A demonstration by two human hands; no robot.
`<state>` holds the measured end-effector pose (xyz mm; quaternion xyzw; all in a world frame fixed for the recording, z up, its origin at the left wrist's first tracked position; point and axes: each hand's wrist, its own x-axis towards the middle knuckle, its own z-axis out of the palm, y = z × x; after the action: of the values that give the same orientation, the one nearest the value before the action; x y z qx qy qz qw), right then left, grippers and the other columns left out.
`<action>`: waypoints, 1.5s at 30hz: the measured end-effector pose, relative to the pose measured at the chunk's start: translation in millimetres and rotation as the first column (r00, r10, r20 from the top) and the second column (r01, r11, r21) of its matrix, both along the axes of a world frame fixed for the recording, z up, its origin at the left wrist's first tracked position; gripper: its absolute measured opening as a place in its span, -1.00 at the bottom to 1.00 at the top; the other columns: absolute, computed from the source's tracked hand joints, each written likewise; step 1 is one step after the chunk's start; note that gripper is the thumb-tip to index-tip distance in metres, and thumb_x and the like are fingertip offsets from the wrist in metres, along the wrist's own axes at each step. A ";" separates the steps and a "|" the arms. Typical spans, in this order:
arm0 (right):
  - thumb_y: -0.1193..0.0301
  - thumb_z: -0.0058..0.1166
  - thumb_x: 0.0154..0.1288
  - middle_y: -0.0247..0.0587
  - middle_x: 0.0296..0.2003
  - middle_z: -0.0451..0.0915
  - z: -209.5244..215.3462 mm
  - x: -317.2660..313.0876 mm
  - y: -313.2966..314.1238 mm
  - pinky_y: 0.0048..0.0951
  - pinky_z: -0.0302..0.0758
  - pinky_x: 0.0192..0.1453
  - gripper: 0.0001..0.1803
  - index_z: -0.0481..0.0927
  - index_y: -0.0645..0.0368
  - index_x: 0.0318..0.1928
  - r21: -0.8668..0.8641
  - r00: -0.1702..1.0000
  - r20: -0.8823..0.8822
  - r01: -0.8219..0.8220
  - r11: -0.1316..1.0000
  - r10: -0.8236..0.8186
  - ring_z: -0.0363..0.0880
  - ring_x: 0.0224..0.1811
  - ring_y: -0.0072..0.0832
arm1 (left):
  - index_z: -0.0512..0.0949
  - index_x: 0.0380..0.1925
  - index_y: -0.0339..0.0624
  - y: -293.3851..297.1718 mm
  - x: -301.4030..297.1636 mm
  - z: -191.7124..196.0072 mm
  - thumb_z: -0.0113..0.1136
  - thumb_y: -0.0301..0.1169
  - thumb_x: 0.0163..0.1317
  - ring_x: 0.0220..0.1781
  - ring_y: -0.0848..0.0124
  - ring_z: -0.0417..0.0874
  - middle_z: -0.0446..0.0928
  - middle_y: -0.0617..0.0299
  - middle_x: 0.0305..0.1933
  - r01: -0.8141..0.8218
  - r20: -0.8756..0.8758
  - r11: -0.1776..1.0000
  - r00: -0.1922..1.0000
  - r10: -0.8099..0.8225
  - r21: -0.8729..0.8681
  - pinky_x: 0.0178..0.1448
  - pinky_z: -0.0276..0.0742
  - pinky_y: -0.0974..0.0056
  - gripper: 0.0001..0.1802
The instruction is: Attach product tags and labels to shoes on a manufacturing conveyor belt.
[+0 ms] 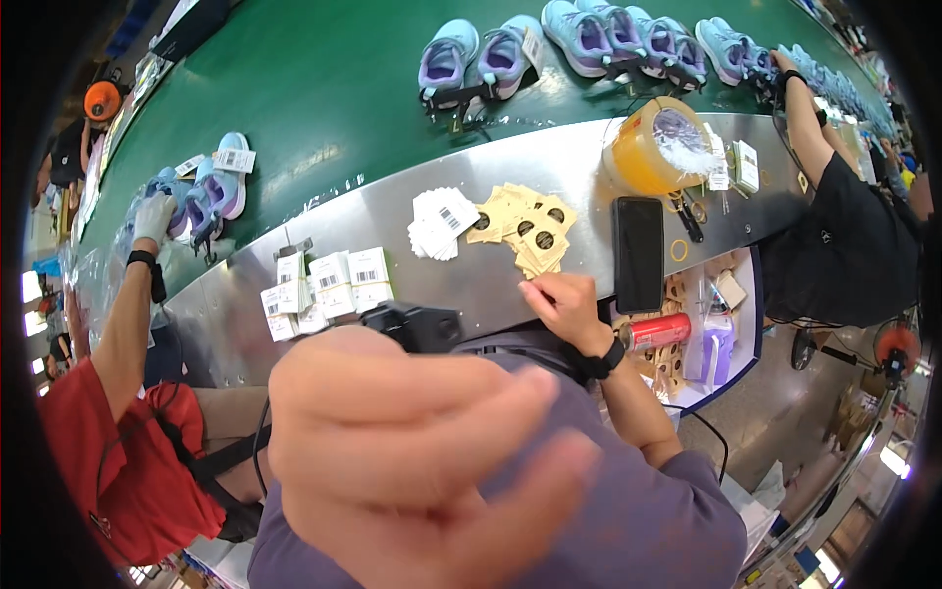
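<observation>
My left hand (412,442) is raised close to the camera and blurred. Its fingers are bent to the right, the thumb is apart from them, and nothing shows between. My right hand (567,302), with a black band at the wrist, rests at the near edge of a loose pile of tan tags (535,231) with dark round marks. Its fingers are curled together; whatever they may pinch is hidden. Left of that pile lie white barcode tags (439,224), fanned out. Bundled white-and-green tags (334,285) stand further left on the metal ledge (412,187).
A big yellow tape roll (655,147) and a black phone (639,253) lie to the right. Below is a drawer with a red can (659,332). Light-blue shoes (500,54) line the green belt (324,108). Co-workers in red (147,461) and black (834,255) flank me.
</observation>
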<state>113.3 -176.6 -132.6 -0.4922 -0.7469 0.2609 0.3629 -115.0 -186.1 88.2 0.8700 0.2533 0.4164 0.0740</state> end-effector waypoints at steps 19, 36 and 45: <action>0.35 0.19 0.18 -0.43 -0.65 0.45 0.4 10.2 57.2 -0.56 0.30 -0.52 -0.79 0.56 0.25 -0.44 -0.580 0.954 -0.122 0.156 0.800 -0.274 0.37 -0.61 -0.70 | 0.58 -0.43 -0.25 108.3 -62.7 -177.7 0.26 -0.27 0.09 -0.38 0.17 0.59 0.57 0.10 -0.43 -0.503 -0.343 0.650 0.864 0.368 -0.569 -0.33 0.44 0.18 -0.76; 0.54 0.07 0.26 -0.34 -0.43 0.56 38.3 63.2 57.8 -0.58 0.37 -0.39 -0.84 0.59 0.27 -0.15 -0.210 0.910 0.054 0.412 0.886 -0.411 0.46 -0.46 -0.61 | 0.43 -0.56 -0.26 124.8 -22.4 -190.7 0.20 -0.24 0.10 -0.42 0.09 0.50 0.48 0.05 -0.49 -0.599 -0.510 0.435 0.801 0.314 -0.672 -0.37 0.35 0.12 -0.70; 0.53 0.00 0.29 -0.27 -0.41 0.63 26.2 94.2 70.4 -0.64 0.41 -0.41 -0.78 0.51 0.35 -0.07 -0.523 0.864 -0.213 0.294 0.800 -0.456 0.50 -0.45 -0.69 | 0.48 -0.45 -0.32 128.1 -7.1 -190.6 0.01 -0.29 0.28 -0.34 -0.03 0.51 0.53 -0.06 -0.38 -0.559 -0.388 0.514 0.826 0.408 -0.650 -0.25 0.38 0.06 -0.72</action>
<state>207.5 -106.2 -106.4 -0.6547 -0.4748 0.4351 0.3958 -122.1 -58.0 -102.4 0.6906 0.6383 0.1970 0.2772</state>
